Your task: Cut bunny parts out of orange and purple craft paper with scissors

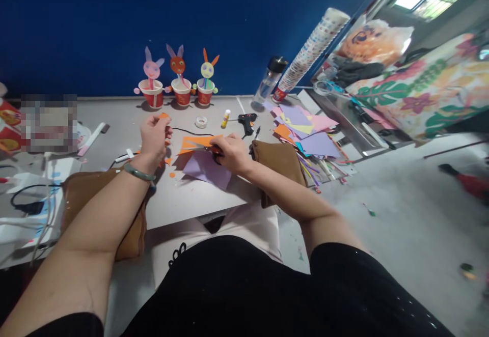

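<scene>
My right hand [234, 152] is closed around the handles of a pair of scissors [196, 145], whose blades point left over the paper. Under the blades lies a sheet of orange paper [186, 142], partly over a purple sheet [208, 169]. To the left, my left hand [153, 136] is raised above the table with its fingers pinched on a small piece of orange paper [164, 116]. Orange scraps, among them a small round piece [172, 175], lie on the table just below that hand.
Three paper cups with rabbit heads [181, 92] stand at the back. A glue stick [225, 118], tape roll [201, 121], glue gun [248, 122], bottle [269, 82] and leaning cup stack [313, 52] are near. Coloured paper [305, 123] lies right; brown cushions [280, 161] flank the work area.
</scene>
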